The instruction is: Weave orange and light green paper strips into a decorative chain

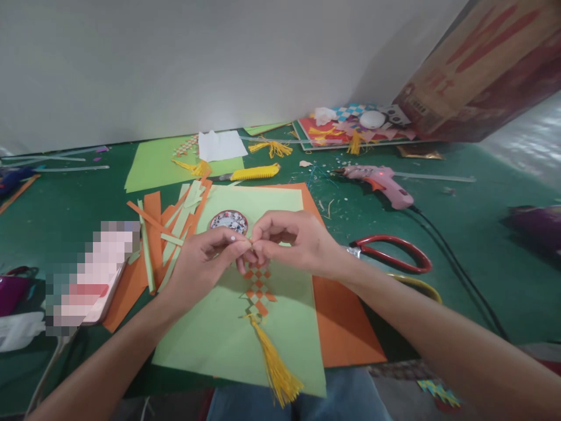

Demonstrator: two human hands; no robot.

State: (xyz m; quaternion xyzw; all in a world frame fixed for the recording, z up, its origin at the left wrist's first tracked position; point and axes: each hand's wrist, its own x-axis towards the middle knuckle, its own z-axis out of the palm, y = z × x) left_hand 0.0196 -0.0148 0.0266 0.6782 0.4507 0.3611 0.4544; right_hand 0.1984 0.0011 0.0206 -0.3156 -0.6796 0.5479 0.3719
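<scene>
Paper strips (153,213): orange and green, loosely piled; I judge them light and easily creased.
Left hand (205,251): thumb and finger pinched narrow on a tiny thin piece (251,240) — too small for me to identify.
Woven strip (259,289): orange-and-pale checkered, lying on the green sheet (210,327) below the fingertips, upper end hidden from me; likely light, bendable, prone to loosening, so I favor its flat side edges.
Yellow tassel (276,362): at the strip's lower end, fanned toward the sheet's near edge; probably soft, slippery, snag-prone — best taken at its bound top.
Right hand (302,240): pinched narrow on the same piece, fingertips meeting the left's.
</scene>
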